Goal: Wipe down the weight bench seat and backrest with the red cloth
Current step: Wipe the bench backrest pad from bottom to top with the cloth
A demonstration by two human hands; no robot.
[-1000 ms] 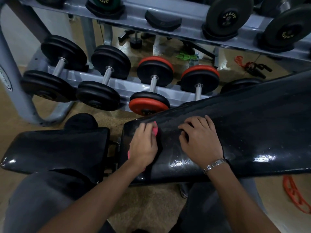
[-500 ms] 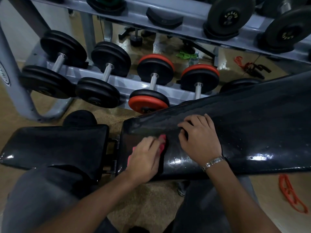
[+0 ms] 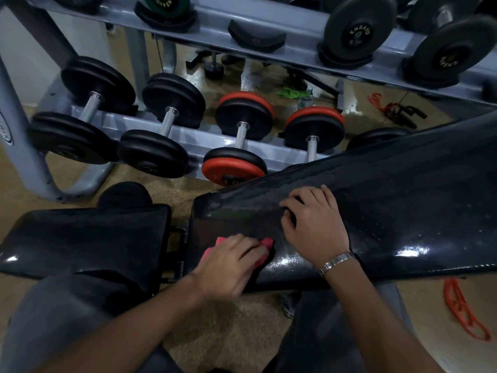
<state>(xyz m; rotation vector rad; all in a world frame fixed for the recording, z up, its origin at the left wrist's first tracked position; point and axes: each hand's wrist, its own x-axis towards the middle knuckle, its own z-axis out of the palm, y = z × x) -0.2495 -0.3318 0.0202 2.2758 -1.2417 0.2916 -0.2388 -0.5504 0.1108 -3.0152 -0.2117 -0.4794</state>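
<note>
The black backrest (image 3: 390, 205) of the weight bench slopes up to the right, shiny with wet streaks. Its black seat (image 3: 86, 238) lies to the left, across a narrow hinge gap. My left hand (image 3: 231, 262) presses the red cloth (image 3: 215, 250) flat on the backrest's lower near corner; only the cloth's edges show around my fingers. My right hand (image 3: 312, 227) rests on the backrest just right of it, fingers curled against the pad, a metal watch on the wrist.
A grey dumbbell rack (image 3: 188, 141) stands behind the bench with several black dumbbells and two red-banded ones (image 3: 236, 149). An orange band (image 3: 462, 310) lies on the floor at right. My legs are under the bench edge.
My left hand has slid the red cloth toward me, from the backrest's far edge down to its near corner. My right hand has stayed in place.
</note>
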